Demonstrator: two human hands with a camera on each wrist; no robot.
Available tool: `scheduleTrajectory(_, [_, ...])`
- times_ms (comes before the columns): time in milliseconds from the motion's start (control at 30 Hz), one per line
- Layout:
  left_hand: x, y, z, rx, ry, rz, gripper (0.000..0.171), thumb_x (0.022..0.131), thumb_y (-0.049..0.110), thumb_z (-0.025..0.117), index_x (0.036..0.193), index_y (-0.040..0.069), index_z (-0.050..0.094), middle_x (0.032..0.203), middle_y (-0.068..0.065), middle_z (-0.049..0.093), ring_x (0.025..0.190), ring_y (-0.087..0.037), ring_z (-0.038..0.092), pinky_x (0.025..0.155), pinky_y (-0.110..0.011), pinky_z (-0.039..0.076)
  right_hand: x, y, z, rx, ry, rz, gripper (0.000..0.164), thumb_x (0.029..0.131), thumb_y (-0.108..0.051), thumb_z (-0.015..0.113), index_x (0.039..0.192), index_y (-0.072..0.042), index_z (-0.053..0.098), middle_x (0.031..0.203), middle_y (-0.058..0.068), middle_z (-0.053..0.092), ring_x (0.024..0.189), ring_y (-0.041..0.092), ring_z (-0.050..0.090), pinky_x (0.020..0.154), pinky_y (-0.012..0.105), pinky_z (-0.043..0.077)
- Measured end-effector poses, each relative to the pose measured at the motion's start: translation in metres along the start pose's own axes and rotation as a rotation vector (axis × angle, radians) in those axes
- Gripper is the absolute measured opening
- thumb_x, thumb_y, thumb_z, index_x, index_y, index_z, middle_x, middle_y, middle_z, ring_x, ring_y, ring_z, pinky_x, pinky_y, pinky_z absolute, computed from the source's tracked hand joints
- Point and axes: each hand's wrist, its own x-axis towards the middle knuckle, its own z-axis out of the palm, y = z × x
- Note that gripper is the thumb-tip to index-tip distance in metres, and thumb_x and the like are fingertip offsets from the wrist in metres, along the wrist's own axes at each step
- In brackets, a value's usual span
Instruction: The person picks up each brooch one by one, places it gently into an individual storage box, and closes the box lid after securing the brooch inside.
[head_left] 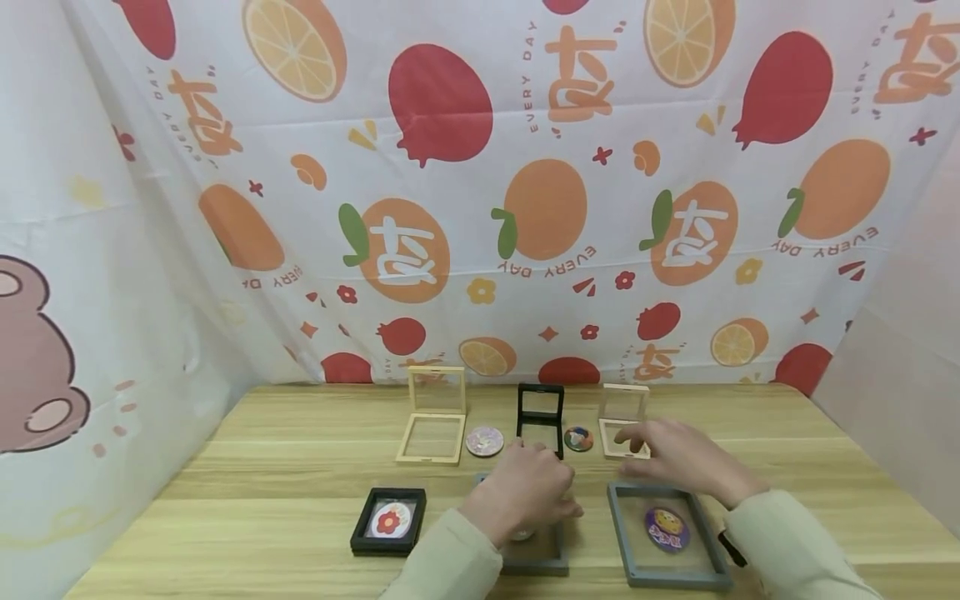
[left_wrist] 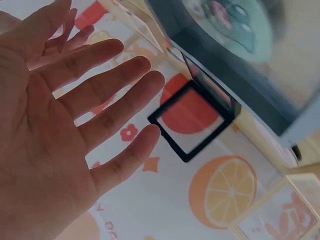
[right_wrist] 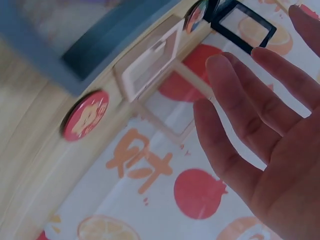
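My left hand (head_left: pixel 521 492) hovers over a grey display frame (head_left: pixel 532 568), hiding much of it. A round mint-green badge (left_wrist: pixel 250 35) inside that frame shows in the left wrist view, where the fingers are spread and hold nothing. My right hand (head_left: pixel 678 458) reaches above the far edge of a second grey frame (head_left: pixel 624 542), which has a purple badge with a yellow figure (head_left: pixel 667 530) inside. Its fingers, loosely bent in the right wrist view, grip nothing. Close beyond the fingertips stands a small cream frame (head_left: pixel 604 442) with its lid raised.
Along the back are an opened pale-yellow frame (head_left: pixel 405 454), a pastel badge (head_left: pixel 484 442), an opened black frame (head_left: pixel 519 425) and a dark multicoloured badge (head_left: pixel 578 438). A shut black frame (head_left: pixel 362 546) holds a red-flower badge (head_left: pixel 391 520). A red badge (right_wrist: pixel 86 115) lies right of the cream frame.
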Motion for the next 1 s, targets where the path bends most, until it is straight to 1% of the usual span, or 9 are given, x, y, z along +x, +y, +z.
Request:
scheduleTrajectory(100, [-0.004, -0.007, -0.001, -0.018, -0.011, -0.018, 0.032, 0.089, 0.057, 0.071, 0.088, 0.025, 0.074, 0.083, 0.01, 0.068, 0.083, -0.011, 0.063, 0.085, -0.039, 0.053, 0.008, -0.005, 0.003, 0.006, 0.003, -0.016, 0.033, 0.087, -0.03, 0.08, 0.109, -0.005, 0.074, 0.092, 0.004, 0.072, 0.081, 0.02, 0.067, 0.069, 0.039, 0.054])
scheduleTrajectory(167, [-0.006, -0.014, -0.002, -0.024, -0.008, -0.026, 0.032, 0.09, 0.055, 0.072, 0.086, 0.023, 0.073, 0.079, 0.009, 0.066, 0.08, -0.011, 0.063, 0.084, -0.039, 0.053, 0.013, -0.008, 0.005, 0.005, 0.011, -0.037, 0.031, 0.088, -0.029, 0.08, 0.108, -0.006, 0.075, 0.09, 0.003, 0.072, 0.079, 0.017, 0.067, 0.068, 0.036, 0.054])
scheduleTrajectory(300, [-0.012, -0.027, -0.003, -0.009, 0.006, -0.048, 0.033, 0.09, 0.054, 0.071, 0.083, 0.021, 0.071, 0.078, 0.008, 0.067, 0.076, -0.013, 0.063, 0.08, -0.041, 0.054, 0.022, -0.015, 0.006, 0.026, 0.02, -0.066, 0.028, 0.09, -0.029, 0.078, 0.107, -0.008, 0.076, 0.088, -0.002, 0.071, 0.076, 0.011, 0.065, 0.065, 0.031, 0.052])
scheduleTrajectory(400, [-0.016, -0.033, -0.002, 0.006, 0.02, -0.062, 0.034, 0.09, 0.054, 0.071, 0.085, 0.021, 0.073, 0.081, 0.007, 0.07, 0.078, -0.016, 0.065, 0.078, -0.042, 0.054, 0.028, -0.019, 0.006, 0.048, 0.018, -0.065, 0.024, 0.091, -0.029, 0.076, 0.105, -0.01, 0.077, 0.088, -0.007, 0.07, 0.076, 0.007, 0.062, 0.065, 0.028, 0.051])
scheduleTrajectory(533, [-0.019, -0.039, 0.001, 0.0, 0.035, -0.058, 0.033, 0.09, 0.053, 0.072, 0.085, 0.02, 0.073, 0.079, 0.006, 0.069, 0.079, -0.018, 0.066, 0.079, -0.044, 0.055, 0.035, -0.024, 0.007, 0.056, 0.015, -0.072, 0.023, 0.093, -0.029, 0.075, 0.103, -0.008, 0.077, 0.088, -0.007, 0.071, 0.077, 0.006, 0.062, 0.066, 0.028, 0.051])
scheduleTrajectory(667, [-0.024, -0.048, 0.003, -0.023, 0.036, -0.065, 0.03, 0.09, 0.048, 0.074, 0.087, 0.018, 0.074, 0.08, 0.004, 0.069, 0.083, -0.019, 0.067, 0.083, -0.046, 0.054, 0.044, -0.029, 0.009, 0.07, 0.009, -0.092, 0.023, 0.094, -0.026, 0.074, 0.104, -0.007, 0.077, 0.089, -0.006, 0.073, 0.078, 0.006, 0.064, 0.068, 0.029, 0.054])
scheduleTrajectory(833, [-0.032, -0.059, 0.004, -0.015, 0.055, -0.085, 0.031, 0.088, 0.047, 0.076, 0.086, 0.016, 0.074, 0.081, 0.002, 0.067, 0.082, -0.021, 0.067, 0.078, -0.045, 0.054, 0.054, -0.037, 0.01, 0.059, 0.0, -0.089, 0.016, 0.093, -0.025, 0.075, 0.099, -0.01, 0.077, 0.085, -0.007, 0.071, 0.074, 0.006, 0.062, 0.067, 0.029, 0.053])
scheduleTrajectory(1000, [-0.035, -0.065, 0.007, -0.015, 0.079, -0.075, 0.031, 0.088, 0.046, 0.077, 0.085, 0.015, 0.07, 0.078, 0.003, 0.065, 0.078, -0.021, 0.067, 0.073, -0.043, 0.054, 0.06, -0.045, 0.012, 0.049, -0.019, -0.071, 0.018, 0.092, -0.024, 0.075, 0.099, -0.008, 0.077, 0.081, -0.008, 0.069, 0.07, 0.005, 0.059, 0.066, 0.028, 0.051])
